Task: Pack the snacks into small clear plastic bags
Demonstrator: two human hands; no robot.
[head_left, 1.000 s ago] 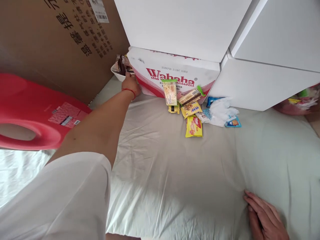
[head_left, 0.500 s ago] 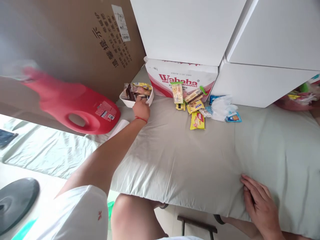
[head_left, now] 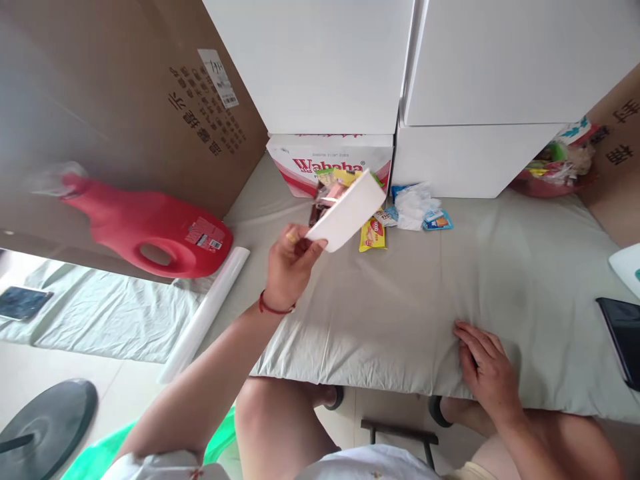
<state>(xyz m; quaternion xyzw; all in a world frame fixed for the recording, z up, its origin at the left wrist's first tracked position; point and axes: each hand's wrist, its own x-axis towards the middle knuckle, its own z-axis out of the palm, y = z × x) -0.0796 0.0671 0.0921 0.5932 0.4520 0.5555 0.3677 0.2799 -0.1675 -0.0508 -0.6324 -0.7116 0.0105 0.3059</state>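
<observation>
My left hand grips the near edge of a white plastic container, thumb and fingers pinching its rim. The container is raised above the cloth and tilted to the far side, with packaged snacks showing at its open top. Behind and below it lie a yellow snack packet, a crumpled clear plastic bag and a blue packet; the container hides other packets. My right hand rests on the cloth near the front edge, fingers stretched out, holding nothing.
A red detergent jug and a white roll are at the left by a large cardboard box. A Wahaha carton stands under white cabinets. At the right are a red basket and a phone.
The white container was standing on the cloth at the left with my left hand in it. Now my left hand has lifted it, moved it right and tipped it. My right hand stays resting.
</observation>
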